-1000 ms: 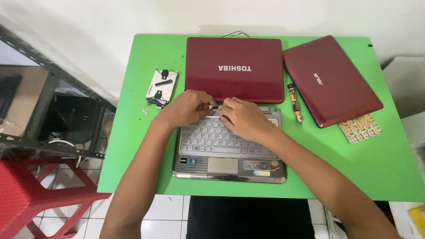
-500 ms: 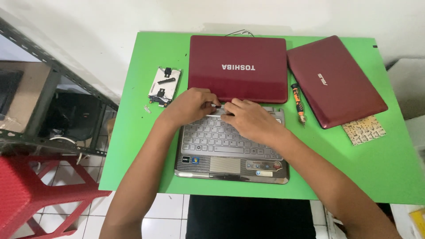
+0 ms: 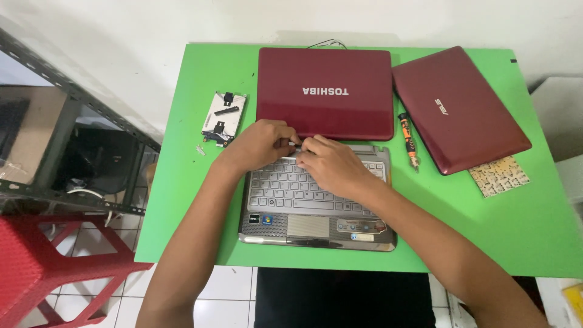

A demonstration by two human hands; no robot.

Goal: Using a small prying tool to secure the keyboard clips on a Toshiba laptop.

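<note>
Head view: compared with the earlier frame, both hands stay at the top edge of the keyboard and have hardly moved; only the whole scene sits a little lower in the picture. The left hand [image 3: 261,143] and the right hand [image 3: 331,164] have their fingers curled and pinch at the strip above the keys of the open laptop [image 3: 316,200], which lies at the near edge of the green surface [image 3: 182,200]. I count two laptops: this one and a closed red laptop [image 3: 458,106] at the far right corner. One screwdriver [image 3: 408,140] lies between them. One hard drive [image 3: 223,116] lies near the left edge. One loose keyboard piece [image 3: 499,175] rests to the right.
</note>
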